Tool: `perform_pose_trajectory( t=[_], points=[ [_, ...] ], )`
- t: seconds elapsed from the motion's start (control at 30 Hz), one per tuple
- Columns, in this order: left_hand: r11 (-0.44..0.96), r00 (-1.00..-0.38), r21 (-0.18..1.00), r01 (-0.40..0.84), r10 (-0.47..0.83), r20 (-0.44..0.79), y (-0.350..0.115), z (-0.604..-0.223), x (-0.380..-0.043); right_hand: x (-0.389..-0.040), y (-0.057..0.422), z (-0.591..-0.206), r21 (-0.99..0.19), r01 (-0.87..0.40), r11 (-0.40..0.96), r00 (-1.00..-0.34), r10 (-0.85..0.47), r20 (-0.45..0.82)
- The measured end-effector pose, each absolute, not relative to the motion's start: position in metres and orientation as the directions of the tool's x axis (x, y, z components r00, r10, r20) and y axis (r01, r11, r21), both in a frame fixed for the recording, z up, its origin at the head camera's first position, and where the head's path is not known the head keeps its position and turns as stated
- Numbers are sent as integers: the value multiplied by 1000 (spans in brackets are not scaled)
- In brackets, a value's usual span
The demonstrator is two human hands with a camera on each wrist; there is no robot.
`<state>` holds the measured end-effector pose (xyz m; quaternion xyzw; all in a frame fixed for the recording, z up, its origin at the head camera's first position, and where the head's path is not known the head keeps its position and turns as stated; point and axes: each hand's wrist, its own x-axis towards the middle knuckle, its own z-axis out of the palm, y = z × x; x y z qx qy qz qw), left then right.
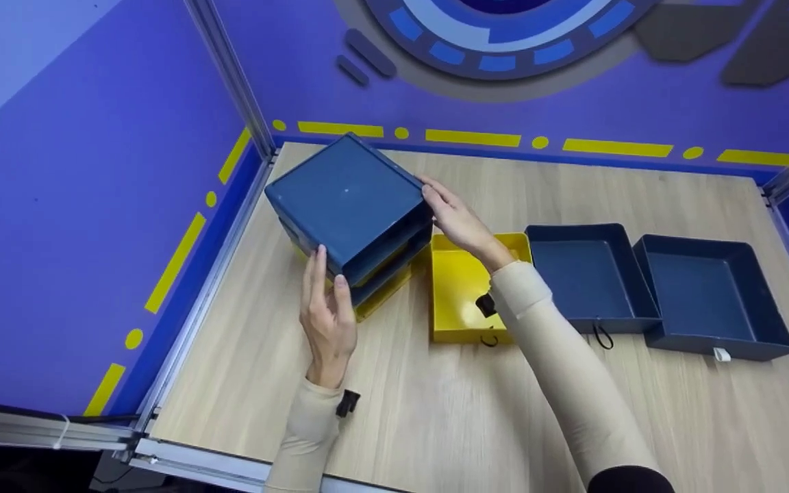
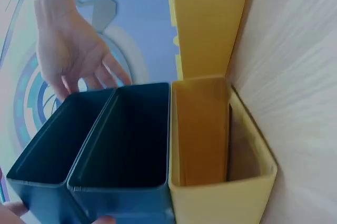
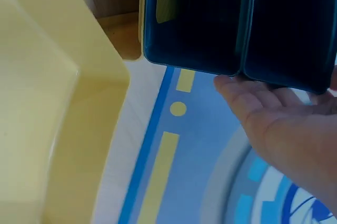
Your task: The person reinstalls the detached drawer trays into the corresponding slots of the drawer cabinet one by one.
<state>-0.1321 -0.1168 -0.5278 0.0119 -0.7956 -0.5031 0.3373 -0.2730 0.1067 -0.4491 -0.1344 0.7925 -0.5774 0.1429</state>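
Silver metal rail [image 1: 196, 467] bounds the near side; pale wood-grain tabletop [image 1: 394, 424] runs from it to the box-shaped plastic stack of open-fronted shells [image 1: 346, 198], the landmark. Room left of the stack is a narrow strip of wood; nearward and rightward it is broader.

Left hand [image 1: 326, 329] at the stack's near-left side: fingers straight, pointing up, thumb spread apart, touching rather than clenched. Stack stands turned askew on the wood, openings facing near-right. Right hand [image 1: 459, 222] at its right corner, arm slanting in from near right; fingers extended along the side, not curled round it.

Shells: three, two dark blue above one yellow. Drawers: three, all right of the stack: one yellow plastic drawer [image 1: 459, 287] just beside it, then two dark blue plastic drawers [image 1: 579, 274]. Beyond the stack: purple-blue panel [image 1: 572, 113], yellow dashes along its foot.
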Motion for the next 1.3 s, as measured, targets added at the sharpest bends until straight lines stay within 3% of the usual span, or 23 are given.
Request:
perform_pose_trajectory(
  t=[0.2, 0.37, 0.5, 0.7, 0.97, 1.3],
  points=[
    [520, -746, 757, 395, -299, 594, -149, -508, -156, -252, 113, -444, -816, -233, 530, -960, -261, 104],
    [477, -756, 750, 458, -234, 611, -171, -500, -171, -215, 126, -448, -575, -344, 743, -936, -225, 269],
    [444, -769, 750, 491, -184, 612, -176, -506, -176, -181, 138, -462, -399, -328, 856, -920, -195, 339],
    [459, -766, 736, 497, -166, 621, -177, -513, -181, -132, 157, -505, -272, -241, 932, -922, -132, 365],
    [472, -770, 731, 493, -156, 619, -175, -521, -180, -89, 160, -559, -242, -212, 947, -913, -104, 395],
    [465, -752, 714, 524, -141, 644, -166, -520, -188, -67, 152, -578, -299, -160, 941, -833, 34, 552]
  ],
)
